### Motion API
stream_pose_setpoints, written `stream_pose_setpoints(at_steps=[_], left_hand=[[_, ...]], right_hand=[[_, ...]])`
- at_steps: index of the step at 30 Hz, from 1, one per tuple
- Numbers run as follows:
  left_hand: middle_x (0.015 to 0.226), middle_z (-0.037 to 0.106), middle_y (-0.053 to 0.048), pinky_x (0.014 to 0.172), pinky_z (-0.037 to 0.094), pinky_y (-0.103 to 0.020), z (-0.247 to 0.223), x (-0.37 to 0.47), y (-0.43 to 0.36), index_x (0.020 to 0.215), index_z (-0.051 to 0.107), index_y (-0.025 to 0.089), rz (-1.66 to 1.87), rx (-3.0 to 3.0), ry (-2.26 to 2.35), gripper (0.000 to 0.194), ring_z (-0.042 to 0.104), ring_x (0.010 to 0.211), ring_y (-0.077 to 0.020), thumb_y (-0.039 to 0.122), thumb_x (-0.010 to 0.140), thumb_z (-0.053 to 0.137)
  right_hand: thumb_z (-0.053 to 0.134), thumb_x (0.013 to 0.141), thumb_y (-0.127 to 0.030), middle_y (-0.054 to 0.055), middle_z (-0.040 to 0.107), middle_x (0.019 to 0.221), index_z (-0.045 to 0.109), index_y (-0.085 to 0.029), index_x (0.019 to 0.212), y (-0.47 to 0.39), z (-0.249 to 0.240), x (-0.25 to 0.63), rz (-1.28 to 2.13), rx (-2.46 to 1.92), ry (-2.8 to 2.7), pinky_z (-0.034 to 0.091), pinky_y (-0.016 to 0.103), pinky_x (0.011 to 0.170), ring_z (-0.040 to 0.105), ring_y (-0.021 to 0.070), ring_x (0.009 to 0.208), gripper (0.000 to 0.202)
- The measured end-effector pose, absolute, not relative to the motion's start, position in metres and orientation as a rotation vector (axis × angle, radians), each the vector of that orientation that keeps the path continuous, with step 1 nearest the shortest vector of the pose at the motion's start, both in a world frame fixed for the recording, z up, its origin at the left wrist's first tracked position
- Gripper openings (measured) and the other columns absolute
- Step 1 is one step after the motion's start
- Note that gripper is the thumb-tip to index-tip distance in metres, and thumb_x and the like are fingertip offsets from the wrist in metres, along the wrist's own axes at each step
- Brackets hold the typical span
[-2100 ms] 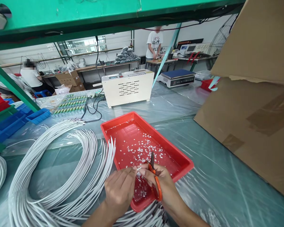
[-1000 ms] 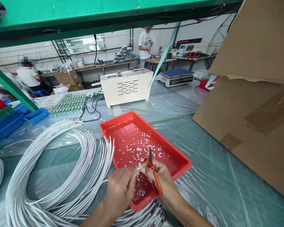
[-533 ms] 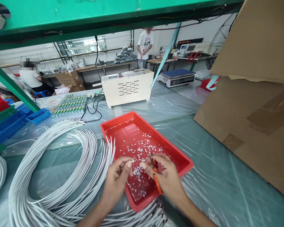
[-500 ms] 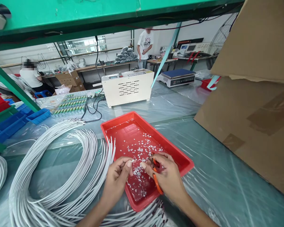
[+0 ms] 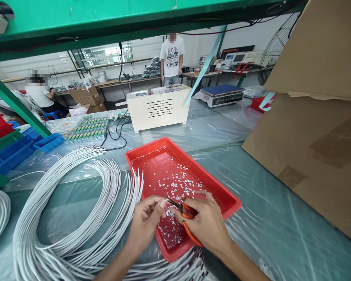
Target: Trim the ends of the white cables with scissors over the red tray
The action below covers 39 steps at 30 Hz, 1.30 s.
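Note:
Over the red tray, my left hand pinches a white cable end between thumb and forefinger. My right hand is closed around orange-handled scissors. Their dark blades point left and reach the cable end at my left fingertips; whether they touch it I cannot tell. Small silvery scraps are scattered over the tray floor beneath both hands. A large coil of white cables lies to the left, with loose ends beside the tray and more ends in front of it.
A cream machine stands behind the tray, and a scale sits to its right. Cardboard boxes rise on the right. Blue bins and green boards are at the left. A green shelf crosses overhead. Two people are in the background.
The scissors have swung left, and their blades now come up to the cable end at my left fingers. My left hand has barely moved. The standing person has turned forward with arms lowered.

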<state>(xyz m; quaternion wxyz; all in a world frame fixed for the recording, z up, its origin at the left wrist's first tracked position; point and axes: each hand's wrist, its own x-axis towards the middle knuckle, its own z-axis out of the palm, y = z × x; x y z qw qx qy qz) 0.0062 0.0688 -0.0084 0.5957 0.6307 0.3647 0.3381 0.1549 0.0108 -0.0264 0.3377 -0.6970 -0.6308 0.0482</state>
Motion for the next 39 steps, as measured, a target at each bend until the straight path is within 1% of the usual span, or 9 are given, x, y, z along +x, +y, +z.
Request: stream_pose_setpoints(at_steps=[6,13,21,27,30,32,35,37,39], left_hand=[[0.057,0.051,0.003,0.05,0.034,-0.019,-0.009,0.006,0.066,0.07,0.059,0.014,0.761,1.468,0.805,0.023,0.042,0.05,-0.0085,0.033,0.082,0.053],[0.057,0.053,0.002,0.049,0.037,-0.018,-0.007,0.007,0.071,0.068,0.062,0.013,0.727,1.444,0.771,0.022,0.043,0.049,-0.0081,0.031,0.079,0.057],[0.062,0.058,0.001,0.057,0.04,-0.019,-0.009,0.003,0.073,0.069,0.064,0.014,0.778,1.492,0.733,0.009,0.051,0.058,-0.0099,0.02,0.076,0.063],[0.072,0.065,-0.004,0.063,0.044,-0.022,-0.011,0.0,0.068,0.075,0.067,0.013,0.97,1.913,0.758,0.009,0.058,0.066,-0.0136,0.011,0.077,0.059],[0.077,0.067,-0.007,0.068,0.045,-0.024,-0.013,-0.003,0.065,0.082,0.066,0.013,1.052,2.127,0.688,0.013,0.06,0.071,-0.0149,0.007,0.079,0.055],[0.076,0.066,-0.006,0.067,0.044,-0.023,-0.012,-0.002,0.066,0.081,0.065,0.013,0.977,2.09,0.709,0.012,0.059,0.07,-0.0147,0.01,0.081,0.053],[0.069,0.064,-0.004,0.059,0.043,-0.021,-0.006,0.001,0.068,0.074,0.063,0.013,0.791,1.901,0.791,0.016,0.058,0.064,-0.0138,0.018,0.084,0.052],[0.066,0.063,-0.003,0.056,0.043,-0.021,-0.005,0.002,0.07,0.07,0.061,0.013,0.762,1.833,0.809,0.017,0.057,0.062,-0.0136,0.021,0.083,0.053],[0.066,0.063,-0.003,0.057,0.044,-0.021,-0.007,0.002,0.07,0.07,0.061,0.014,0.802,1.879,0.814,0.015,0.058,0.063,-0.0137,0.018,0.082,0.054]], right_hand=[[0.058,0.072,-0.032,-0.01,0.028,0.044,0.023,-0.02,0.049,0.011,-0.026,0.154,0.13,-1.812,-1.649,0.031,0.029,0.08,0.02,0.0084,0.043,0.043],[0.057,0.072,-0.029,-0.01,0.03,0.043,0.025,-0.02,0.048,0.01,-0.023,0.155,0.115,-1.803,-1.658,0.031,0.03,0.08,0.021,0.0081,0.043,0.041],[0.055,0.075,-0.038,-0.01,0.028,0.044,0.025,-0.019,0.049,0.01,-0.023,0.153,0.259,-1.766,-1.618,0.029,0.027,0.079,0.017,0.0082,0.045,0.044],[0.06,0.071,-0.038,-0.01,0.027,0.044,0.023,-0.018,0.048,0.009,-0.026,0.152,0.363,-1.777,-1.596,0.03,0.023,0.071,0.019,0.0087,0.046,0.047],[0.059,0.072,-0.038,-0.01,0.026,0.044,0.024,-0.018,0.049,0.008,-0.028,0.152,0.293,-1.776,-1.618,0.029,0.024,0.074,0.017,0.0084,0.046,0.047],[0.057,0.074,-0.039,-0.01,0.026,0.044,0.025,-0.018,0.049,0.008,-0.028,0.152,0.197,-1.775,-1.635,0.029,0.025,0.077,0.017,0.0081,0.046,0.046],[0.055,0.076,-0.04,-0.01,0.027,0.045,0.025,-0.018,0.05,0.008,-0.027,0.154,0.09,-1.781,-1.649,0.028,0.027,0.079,0.018,0.0081,0.046,0.045],[0.055,0.076,-0.039,-0.01,0.028,0.045,0.025,-0.018,0.05,0.008,-0.026,0.154,0.096,-1.788,-1.657,0.028,0.027,0.08,0.018,0.008,0.046,0.045],[0.055,0.076,-0.04,-0.01,0.028,0.045,0.025,-0.018,0.049,0.009,-0.025,0.153,0.159,-1.806,-1.654,0.028,0.027,0.079,0.018,0.0083,0.046,0.045]])
